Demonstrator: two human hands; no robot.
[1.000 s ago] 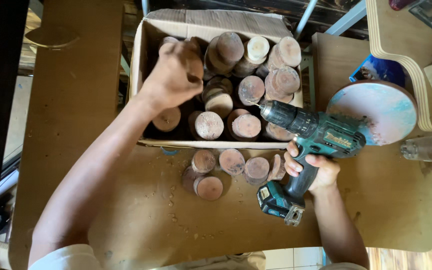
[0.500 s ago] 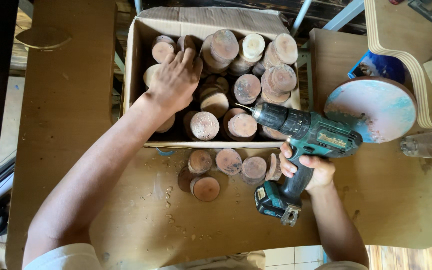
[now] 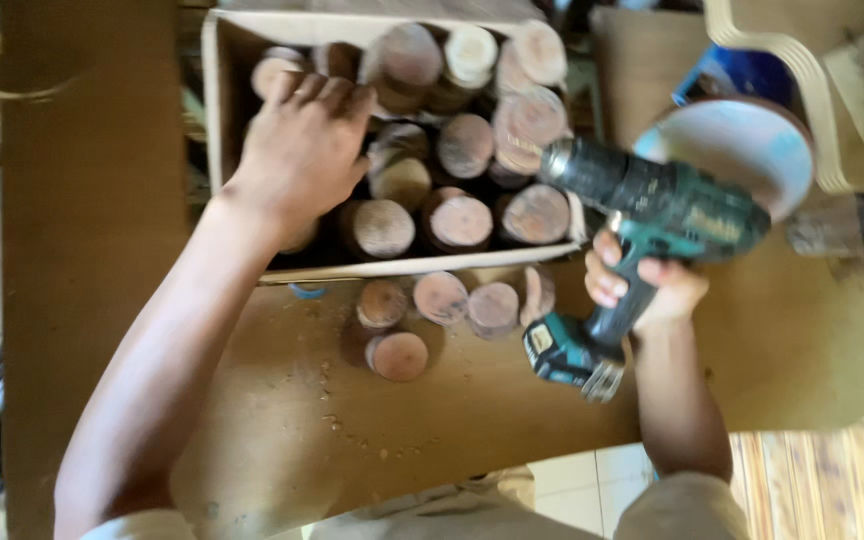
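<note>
A cardboard box [image 3: 214,120] at the back of the wooden table [image 3: 782,350] holds several round cut log pieces [image 3: 462,145]. My left hand [image 3: 302,150] reaches into the box's left part, palm down over the logs; whether it grips one is hidden. My right hand [image 3: 647,285] grips the handle of a green cordless drill [image 3: 652,210], held above the table at the box's right front corner, chuck pointing left. Several wood rounds [image 3: 442,298] lie on the table just in front of the box.
A round pale-blue disc [image 3: 742,150] sits to the right of the box, beside a curved plywood piece [image 3: 802,70] and a blue object [image 3: 742,72]. Sawdust specks [image 3: 337,420] dot the table near me. Wood floor shows lower right.
My left hand has slid from the middle of the box toward its left side and flattened over the logs. The drill stays in my right hand, almost unmoved.
</note>
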